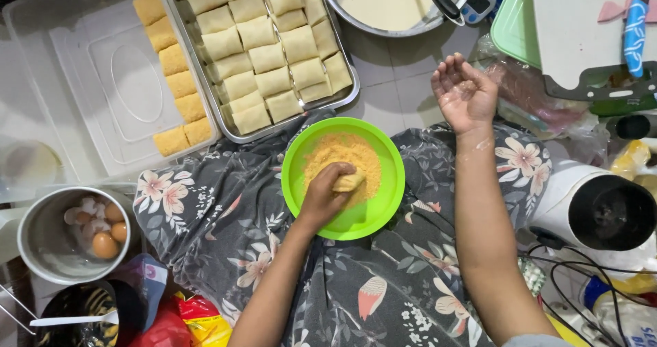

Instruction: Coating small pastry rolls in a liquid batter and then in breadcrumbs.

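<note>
Sitting low at your far left, a steel pot (48, 241) holds eggs (104, 244) and shells, with a dark bowl and white spoon (72, 319) below it and a red and yellow packet (191, 319) beside that. Above them lies a clear tub (96, 87) with one column of crumbed rolls (174, 80) along its right wall. Just beside it, a metal tray (345, 97) is packed with pale uncrumbed rolls (263, 46); its near corner comes close to the green bowl (356, 220) on your lap. Your left hand (325, 196) is curled over a roll (349, 181), fingers closed on it, pressing it into the crumbs (342, 155) in that bowl. A batter bowl (393, 5) with a ladle (441, 1) stands beyond the tray. Your right hand (464, 94) hovers over the floor past your knee, palm up, fingers apart and smeared, holding nothing. Right of it lie crumpled plastic wrap (527, 94), a green tray (513, 25) under a white board (575, 25), and a knife with a blue handle (635, 29). Lower right stands a white appliance with a dark opening (609, 213), cables (582, 272) trailing near your forearm. You sit on a pale tiled floor (390, 87), a floral cloth (226, 210) over your legs.
</note>
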